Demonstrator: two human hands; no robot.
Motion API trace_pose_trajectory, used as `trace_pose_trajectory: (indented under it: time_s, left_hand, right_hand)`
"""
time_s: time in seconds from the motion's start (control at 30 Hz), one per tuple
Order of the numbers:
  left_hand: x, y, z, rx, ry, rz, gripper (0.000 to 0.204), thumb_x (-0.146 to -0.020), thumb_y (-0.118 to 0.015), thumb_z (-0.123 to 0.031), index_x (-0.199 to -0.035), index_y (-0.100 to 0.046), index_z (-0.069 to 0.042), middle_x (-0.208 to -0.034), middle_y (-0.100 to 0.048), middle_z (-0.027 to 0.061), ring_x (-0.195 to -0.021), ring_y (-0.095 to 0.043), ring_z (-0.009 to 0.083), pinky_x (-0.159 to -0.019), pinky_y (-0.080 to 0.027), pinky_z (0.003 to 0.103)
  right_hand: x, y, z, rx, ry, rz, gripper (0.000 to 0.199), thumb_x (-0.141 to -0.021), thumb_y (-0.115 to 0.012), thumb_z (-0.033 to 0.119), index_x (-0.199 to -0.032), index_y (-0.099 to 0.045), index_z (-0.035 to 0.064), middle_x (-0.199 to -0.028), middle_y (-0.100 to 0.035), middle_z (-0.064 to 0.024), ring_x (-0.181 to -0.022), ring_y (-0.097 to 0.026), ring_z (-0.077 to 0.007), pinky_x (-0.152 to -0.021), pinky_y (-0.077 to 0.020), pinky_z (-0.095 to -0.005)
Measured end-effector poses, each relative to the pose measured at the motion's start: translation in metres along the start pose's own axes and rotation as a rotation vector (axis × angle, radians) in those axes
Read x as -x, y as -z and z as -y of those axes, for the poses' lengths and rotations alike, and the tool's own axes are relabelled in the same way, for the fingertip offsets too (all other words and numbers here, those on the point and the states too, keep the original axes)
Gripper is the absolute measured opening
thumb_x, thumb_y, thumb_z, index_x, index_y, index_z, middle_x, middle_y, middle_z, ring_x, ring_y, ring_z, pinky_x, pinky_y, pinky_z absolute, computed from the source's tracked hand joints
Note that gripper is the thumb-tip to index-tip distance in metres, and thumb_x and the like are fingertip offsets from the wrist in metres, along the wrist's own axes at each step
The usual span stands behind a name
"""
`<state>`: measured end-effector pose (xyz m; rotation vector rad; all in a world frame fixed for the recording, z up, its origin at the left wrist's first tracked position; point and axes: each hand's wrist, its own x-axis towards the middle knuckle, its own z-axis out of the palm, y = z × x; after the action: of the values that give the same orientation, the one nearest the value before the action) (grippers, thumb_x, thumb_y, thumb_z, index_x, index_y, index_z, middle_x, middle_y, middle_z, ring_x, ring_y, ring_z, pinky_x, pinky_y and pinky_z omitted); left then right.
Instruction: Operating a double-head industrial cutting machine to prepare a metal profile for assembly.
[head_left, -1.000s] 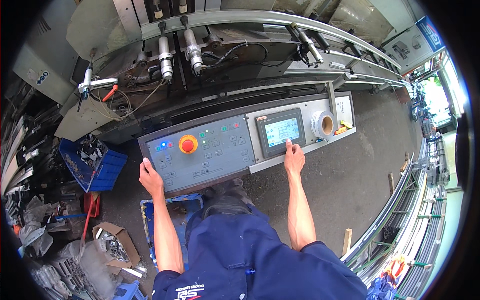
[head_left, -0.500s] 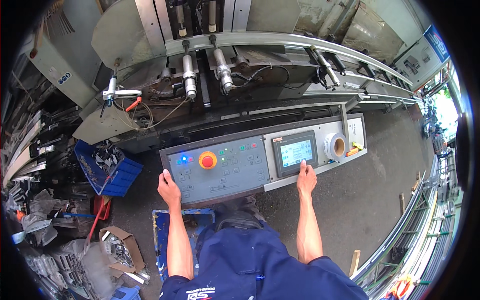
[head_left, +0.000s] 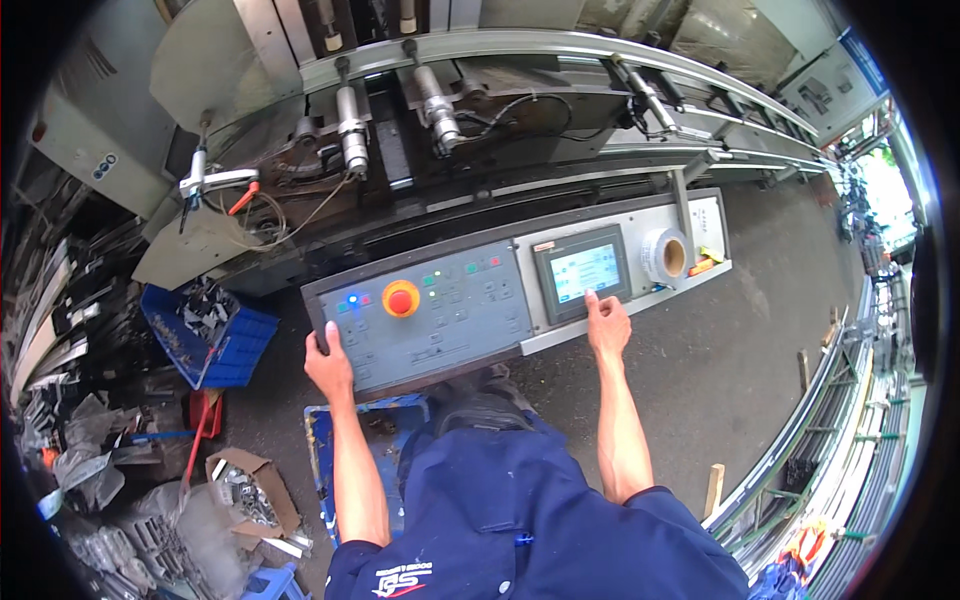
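Observation:
A tilted control panel (head_left: pixel 430 345) with a grey-blue keypad field spans the middle of the view. My left hand (head_left: pixel 330 370) grips its left edge, thumb upward along the rim and the other fingers partly hidden. At the panel's touchscreen (head_left: pixel 585 277), my right hand (head_left: pixel 608 326) puts an extended finger on the lower edge of the lit display. Its remaining fingers are curled in, holding nothing. A red emergency stop button (head_left: pixel 401 300) on a yellow-orange collar stands out on the keypad, near a glowing blue light.
Beyond the panel is a machine with metal clamp cylinders (head_left: pixel 350 135) and a long rail (head_left: pixel 560 48). A tape roll (head_left: pixel 665 257) sits on the panel's right. Blue bins (head_left: pixel 235 350), a cardboard box (head_left: pixel 270 490) and scrap lie left; long profiles (head_left: pixel 850 440) are racked right.
The whole view has shifted, so the panel and machine appear slightly higher and further left. My hands keep their places at the panel edge and touchscreen.

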<state>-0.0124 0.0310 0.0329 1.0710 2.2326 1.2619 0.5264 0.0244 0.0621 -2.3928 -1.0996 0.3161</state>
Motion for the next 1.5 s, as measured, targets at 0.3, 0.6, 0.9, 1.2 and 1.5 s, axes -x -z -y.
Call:
trace_pose_trajectory:
  time_s: [0.3,0.6,0.9,1.2,1.5]
  left_hand:
    - [0.004,0.006,0.000,0.038,0.019,0.050,0.055,-0.112,-0.081,-0.048,-0.128,-0.081,0.005,-0.110,-0.087,0.0149,-0.100,-0.080,0.0217,-0.094,-0.061,0.041]
    - [0.003,0.005,0.003,0.084,-0.005,0.069,0.055,-0.110,-0.084,-0.049,-0.127,-0.081,0.004,-0.109,-0.088,0.0165,-0.097,-0.082,0.0249,-0.092,-0.063,0.043]
    - [0.003,0.006,0.006,0.074,0.006,0.048,0.056,-0.109,-0.085,-0.050,-0.126,-0.081,0.004,-0.107,-0.088,0.0175,-0.098,-0.083,0.0254,-0.092,-0.063,0.043]
    - [0.000,0.004,-0.001,0.038,0.025,0.029,0.063,-0.103,-0.089,-0.052,-0.133,-0.081,0.002,-0.112,-0.088,0.0222,-0.104,-0.086,0.0326,-0.096,-0.064,0.045]
    - [0.003,0.011,0.008,0.010,0.026,0.002,0.065,-0.104,-0.087,-0.056,-0.132,-0.081,0.003,-0.114,-0.087,0.0248,-0.108,-0.085,0.0361,-0.098,-0.064,0.046]
  right_hand:
    - [0.004,0.001,0.006,-0.041,-0.035,0.010,0.069,-0.104,-0.077,0.074,-0.096,-0.079,0.0052,-0.092,-0.082,-0.0168,-0.095,-0.082,-0.0405,-0.089,-0.0608,-0.0536]
    - [0.005,0.005,0.009,-0.054,-0.057,0.015,0.070,-0.105,-0.077,0.073,-0.095,-0.078,0.0042,-0.091,-0.082,-0.0176,-0.092,-0.080,-0.0396,-0.088,-0.0599,-0.0533]
    - [0.003,0.010,0.017,-0.045,-0.074,0.056,0.067,-0.101,-0.079,0.073,-0.095,-0.078,0.0063,-0.094,-0.083,-0.0188,-0.097,-0.082,-0.0440,-0.090,-0.0608,-0.0560]
    - [-0.001,0.009,0.008,0.104,-0.020,0.045,0.070,-0.095,-0.084,0.076,-0.096,-0.080,0.0067,-0.099,-0.084,-0.0195,-0.101,-0.081,-0.0435,-0.091,-0.0600,-0.0575]
    - [0.000,0.013,0.016,0.043,-0.013,0.114,0.075,-0.099,-0.078,0.079,-0.097,-0.080,0.0040,-0.103,-0.085,-0.0211,-0.105,-0.081,-0.0444,-0.097,-0.0596,-0.0565]
